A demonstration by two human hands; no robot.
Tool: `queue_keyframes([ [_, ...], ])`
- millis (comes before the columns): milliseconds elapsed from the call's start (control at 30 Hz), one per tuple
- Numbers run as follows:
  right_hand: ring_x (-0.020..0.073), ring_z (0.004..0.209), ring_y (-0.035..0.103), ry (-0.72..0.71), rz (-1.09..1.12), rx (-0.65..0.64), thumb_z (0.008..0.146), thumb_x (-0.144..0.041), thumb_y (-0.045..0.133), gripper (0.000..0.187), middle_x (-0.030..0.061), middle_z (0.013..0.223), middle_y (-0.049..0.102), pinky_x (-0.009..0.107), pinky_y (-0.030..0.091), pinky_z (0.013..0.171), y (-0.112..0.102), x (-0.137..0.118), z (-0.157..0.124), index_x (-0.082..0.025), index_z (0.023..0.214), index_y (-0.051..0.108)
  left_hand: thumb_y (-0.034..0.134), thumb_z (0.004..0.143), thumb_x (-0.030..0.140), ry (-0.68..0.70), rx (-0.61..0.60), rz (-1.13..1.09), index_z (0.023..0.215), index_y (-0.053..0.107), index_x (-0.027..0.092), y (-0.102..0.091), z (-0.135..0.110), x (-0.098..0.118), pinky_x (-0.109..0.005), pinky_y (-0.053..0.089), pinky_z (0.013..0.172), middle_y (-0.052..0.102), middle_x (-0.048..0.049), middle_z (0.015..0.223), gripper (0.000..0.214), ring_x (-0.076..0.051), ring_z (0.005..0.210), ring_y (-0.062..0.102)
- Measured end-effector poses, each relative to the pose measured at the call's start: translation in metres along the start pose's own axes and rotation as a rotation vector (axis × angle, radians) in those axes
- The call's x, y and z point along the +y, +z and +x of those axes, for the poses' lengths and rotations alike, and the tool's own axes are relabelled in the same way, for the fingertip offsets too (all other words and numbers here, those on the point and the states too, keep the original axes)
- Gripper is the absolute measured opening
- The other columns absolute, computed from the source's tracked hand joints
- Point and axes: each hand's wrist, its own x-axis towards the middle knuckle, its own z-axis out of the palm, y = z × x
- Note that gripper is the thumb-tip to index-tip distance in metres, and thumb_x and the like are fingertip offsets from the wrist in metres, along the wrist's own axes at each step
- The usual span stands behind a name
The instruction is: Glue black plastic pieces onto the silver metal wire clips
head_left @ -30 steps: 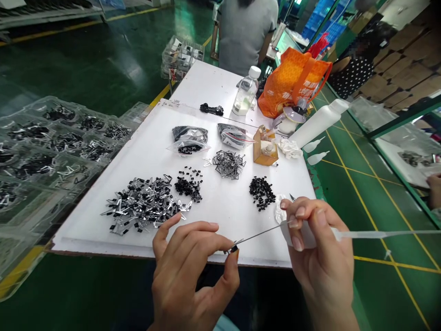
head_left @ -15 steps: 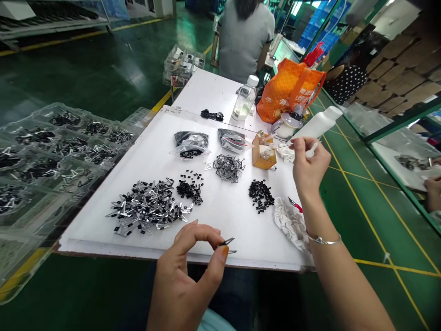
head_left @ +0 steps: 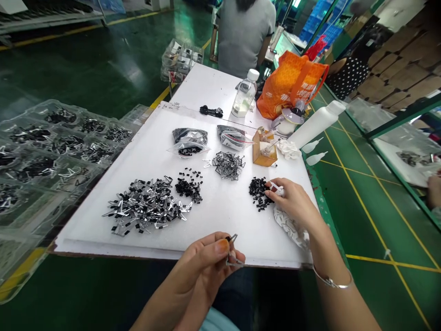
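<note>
Near the table's front edge my left hand is closed, pinching a small V-shaped metal clip with a black end. A second silver clip shows lower at the same fingers. My right hand reaches its thumb and fingertips to the edge of a pile of tiny black pieces. A small white plastic piece is held in that hand; its full shape is hidden. Whether the fingertips grip a black piece I cannot tell. A large heap of black and silver clips lies to the left.
More black pieces and bare metal clips lie mid-table. Behind them are two plastic bags, a yellow box, a clear bottle, a white bottle and an orange bag. Crumpled white cloth lies by my right wrist.
My right hand has come down from beside the yellow box to the black pile, away from the thin rod. My left hand has turned, its fingers now closer together around the clips.
</note>
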Motion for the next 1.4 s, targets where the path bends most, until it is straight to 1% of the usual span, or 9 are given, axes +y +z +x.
queue_keyframes([
  [300,0.0257,0.076,0.066,0.037,0.006,-0.015,0.090,-0.042,0.063,0.020,0.0077,0.095,0.079,0.036,0.042,0.071,0.007,0.005,-0.004,-0.024,0.088,0.072,0.086,0.077,0.057,-0.008,0.032,0.046,0.072,0.077,0.027,0.004,-0.005,-0.008,-0.049,0.064,0.095,0.078,-0.0072,0.086,0.032,-0.029,0.088,0.079],
  [500,0.0250,0.069,0.062,0.074,0.103,0.035,0.087,-0.042,0.067,0.020,0.0056,0.080,0.076,0.035,0.039,0.068,0.007,0.002,-0.006,-0.025,0.078,0.071,0.102,0.061,0.037,-0.198,-0.085,-0.117,0.075,0.082,0.025,-0.013,0.006,-0.007,-0.042,0.064,0.099,0.079,-0.0034,0.090,0.027,-0.023,0.084,0.078],
  [633,0.0203,0.062,0.055,0.118,0.276,0.118,0.086,-0.044,0.072,0.020,0.0034,0.074,0.072,0.033,0.036,0.063,0.004,-0.004,-0.009,-0.024,0.081,0.070,0.101,0.064,0.038,-0.214,-0.097,-0.149,0.075,0.083,0.024,-0.012,0.007,-0.004,-0.038,0.065,0.095,0.078,-0.0025,0.087,0.025,-0.021,0.085,0.078],
  [800,0.0140,0.055,0.046,0.173,0.670,0.210,0.085,-0.050,0.072,0.027,0.0053,0.087,0.075,0.030,0.038,0.054,0.007,-0.027,-0.034,-0.024,0.091,0.068,0.099,0.068,0.040,-0.101,-0.061,-0.135,0.084,0.082,0.026,-0.005,0.010,-0.001,-0.029,0.065,0.087,0.077,0.0002,0.079,0.027,-0.018,0.083,0.077],
  [900,0.0082,0.043,0.029,0.183,0.911,0.127,0.083,-0.055,0.072,0.032,0.0019,0.080,0.074,0.029,0.038,0.048,0.011,-0.049,-0.060,-0.025,0.094,0.070,0.100,0.066,0.038,0.019,0.009,-0.049,0.087,0.080,0.027,-0.006,0.015,0.001,-0.022,0.063,0.079,0.075,0.0024,0.076,0.031,-0.014,0.081,0.075],
  [1000,0.0035,0.041,0.012,0.210,1.367,-0.009,0.082,-0.048,0.080,0.021,-0.0032,0.073,0.070,0.024,0.032,0.044,0.014,-0.071,-0.084,-0.029,0.090,0.077,0.102,0.062,0.041,0.145,0.061,0.095,0.091,0.079,0.026,-0.006,0.018,0.003,-0.018,0.061,0.073,0.075,0.0031,0.079,0.040,-0.012,0.078,0.071],
  [1100,0.0010,0.042,0.009,0.240,1.708,-0.100,0.088,-0.042,0.081,0.012,-0.0058,0.068,0.065,0.019,0.031,0.046,0.017,-0.089,-0.098,-0.030,0.086,0.080,0.099,0.067,0.044,0.237,0.085,0.231,0.100,0.080,0.026,-0.006,0.019,0.003,-0.014,0.056,0.060,0.071,0.0041,0.077,0.042,-0.010,0.067,0.066],
  [1200,0.0001,0.042,0.011,0.275,1.837,-0.122,0.090,-0.041,0.081,0.013,-0.0074,0.065,0.060,0.017,0.035,0.050,0.020,-0.100,-0.105,-0.029,0.086,0.081,0.096,0.071,0.043,0.303,0.095,0.287,0.104,0.082,0.027,-0.006,0.020,-0.001,-0.013,0.055,0.054,0.069,0.0044,0.077,0.039,-0.009,0.062,0.064],
  [1400,-0.0007,0.041,0.014,0.276,1.948,-0.181,0.089,-0.035,0.083,0.005,-0.0053,0.075,0.068,0.017,0.035,0.052,0.026,-0.101,-0.113,-0.030,0.090,0.081,0.094,0.075,0.040,0.419,0.060,0.327,0.100,0.085,0.031,-0.009,0.021,-0.008,-0.014,0.062,0.064,0.077,0.0017,0.083,0.028,-0.014,0.077,0.075],
])
